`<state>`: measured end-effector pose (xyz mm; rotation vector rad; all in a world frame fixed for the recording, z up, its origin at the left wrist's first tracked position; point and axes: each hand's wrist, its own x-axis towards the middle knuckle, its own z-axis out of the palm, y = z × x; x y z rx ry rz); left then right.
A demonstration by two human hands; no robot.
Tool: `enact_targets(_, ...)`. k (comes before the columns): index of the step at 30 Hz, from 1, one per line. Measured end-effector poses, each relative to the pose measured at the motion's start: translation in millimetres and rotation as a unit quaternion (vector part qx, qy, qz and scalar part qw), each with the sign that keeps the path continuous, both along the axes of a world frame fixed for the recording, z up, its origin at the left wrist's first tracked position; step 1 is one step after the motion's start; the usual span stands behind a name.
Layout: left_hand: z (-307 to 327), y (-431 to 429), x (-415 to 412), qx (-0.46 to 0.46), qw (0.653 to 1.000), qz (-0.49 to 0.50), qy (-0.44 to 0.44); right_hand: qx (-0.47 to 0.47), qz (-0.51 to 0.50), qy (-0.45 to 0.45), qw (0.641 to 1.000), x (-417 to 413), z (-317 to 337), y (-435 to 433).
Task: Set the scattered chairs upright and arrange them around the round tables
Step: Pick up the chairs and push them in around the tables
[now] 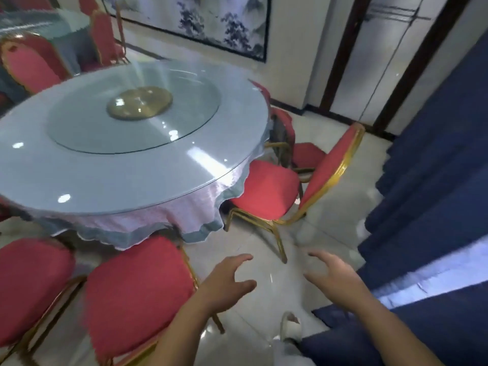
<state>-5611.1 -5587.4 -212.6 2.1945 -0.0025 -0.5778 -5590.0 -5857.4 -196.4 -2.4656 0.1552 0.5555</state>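
Two round tables (pixel 232 143) (pixel 39 19), at least seven red chairs (pixel 264 191) (pixel 137 299) (pixel 34 286) (pixel 306 154) (pixel 261 88) (pixel 29 64) (pixel 105 38), two hands (pixel 227 282) (pixel 330 276), one wall painting (pixel 211 22)

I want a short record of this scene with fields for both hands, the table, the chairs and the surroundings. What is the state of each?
left hand: open, empty, above the floor
right hand: open, empty, above the floor
round table: glass top, turntable in the middle, cloth hanging at the edge
right chair: upright, facing the table, seat front under the cloth edge
near chair: seat up, beside the table
curtain: blue, at the right
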Motion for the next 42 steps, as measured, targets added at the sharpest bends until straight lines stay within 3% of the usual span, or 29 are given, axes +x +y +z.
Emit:
enact_targets(6,-3,-87,92,0.009,1.000,0.000,0.015,0.044,-0.062,-0.026,0.997,72,0,-83)
enact_targets(16,15,-181,242,0.055,0.998,0.017,-0.034,0.122,-0.142,-0.064,0.980,216,-14,-206)
enact_targets(23,48,-262,361,0.088,0.986,-0.047,-0.132,0.086,-0.139,-0.069,0.984,309,-12,-272)
enact_targets(29,32,-358,506,0.077,0.980,-0.100,-0.155,0.055,-0.166,-0.091,0.980,421,-13,-349)
enact_targets(35,8,-457,653,0.114,0.972,-0.155,-0.135,0.028,-0.188,-0.029,0.981,523,-6,-416)
enact_targets(42,-5,-542,772,0.113,0.965,-0.224,-0.081,0.043,-0.216,-0.022,0.975,628,-5,-484)
